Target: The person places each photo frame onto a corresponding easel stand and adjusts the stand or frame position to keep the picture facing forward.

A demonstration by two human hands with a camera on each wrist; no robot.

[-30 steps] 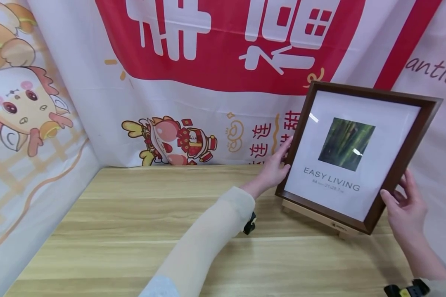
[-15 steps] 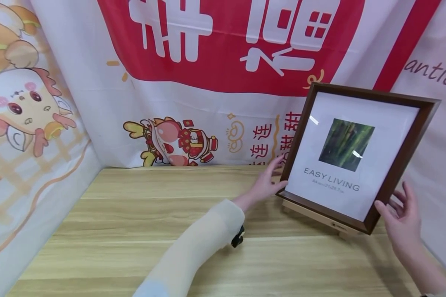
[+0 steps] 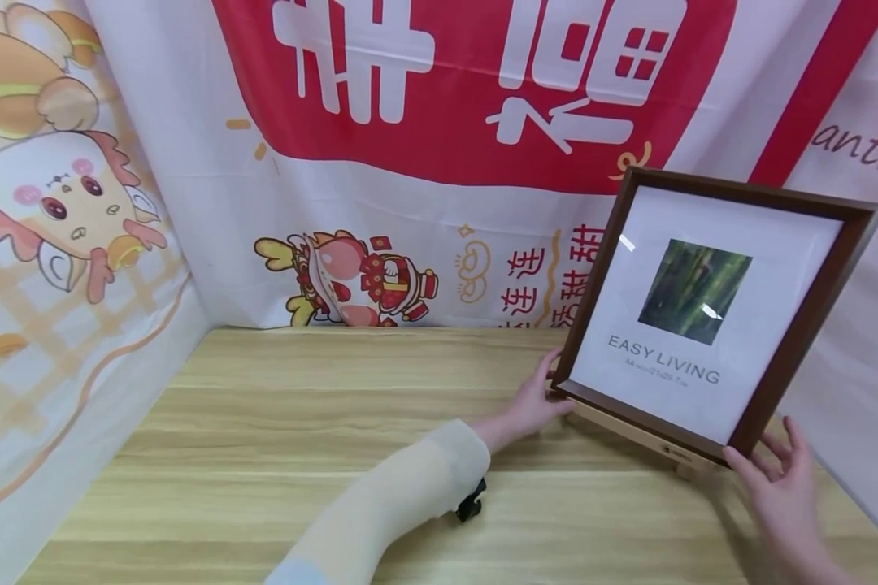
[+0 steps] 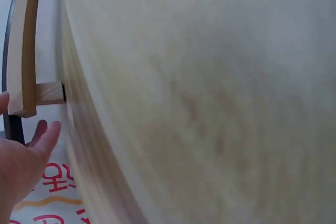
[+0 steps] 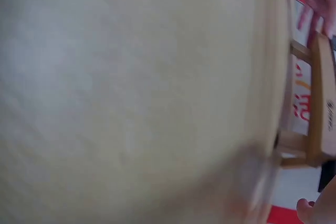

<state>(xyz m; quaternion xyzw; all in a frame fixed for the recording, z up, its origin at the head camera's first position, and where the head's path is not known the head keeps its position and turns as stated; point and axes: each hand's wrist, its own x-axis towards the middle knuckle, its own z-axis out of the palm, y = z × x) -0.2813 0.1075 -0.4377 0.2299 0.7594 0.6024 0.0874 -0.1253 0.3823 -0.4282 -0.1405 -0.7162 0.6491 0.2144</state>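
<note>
A dark brown picture frame [image 3: 783, 370] with a white sheet reading "EASY LIVING" leans back on a small wooden tabletop easel [image 3: 651, 443]. My left hand [image 3: 530, 406] is at its lower left corner, fingers beside the frame and thumb near the front ledge. At the lower right corner, my right hand [image 3: 786, 491] has its thumb by the corner and its fingers spread behind. The left wrist view shows the easel ledge [image 4: 23, 51] with the left hand [image 4: 23, 163] at its end, fingers fairly straight. In the right wrist view, the ledge [image 5: 320, 114] is partly cut off.
The easel stands on a wood-grain table [image 3: 300, 406], at its right side. Behind hangs a white cloth with a red printed area [image 3: 446, 154]. Another printed cloth [image 3: 80, 244] borders the left side. A dark strap piece [image 3: 471, 502] shows at the left wrist.
Both hands have slid down the frame's sides to its lower corners. Frame and easel keep their place on the table, while the whole view shifts slightly.
</note>
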